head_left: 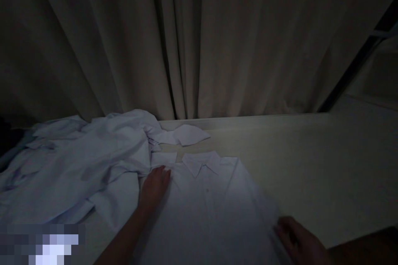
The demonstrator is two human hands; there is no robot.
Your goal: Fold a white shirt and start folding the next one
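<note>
Hanging behind my table (311, 165) is a pale curtain (199, 41). Left of my left fingers lies a rumpled heap of white shirts (71, 165). Between my hands spreads a folded white shirt (211, 207): my left hand (154, 188) rests flat on its shoulder, fingers together; my right hand (298, 240) presses its right edge, fingers loosely curled.

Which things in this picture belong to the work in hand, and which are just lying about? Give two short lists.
In hand:
- folded white shirt, laid flat, collar away from the person
- left hand, flat on its shoulder
- right hand, at its right edge

Lying about:
- heap of crumpled white shirts
- table
- curtain behind
</note>
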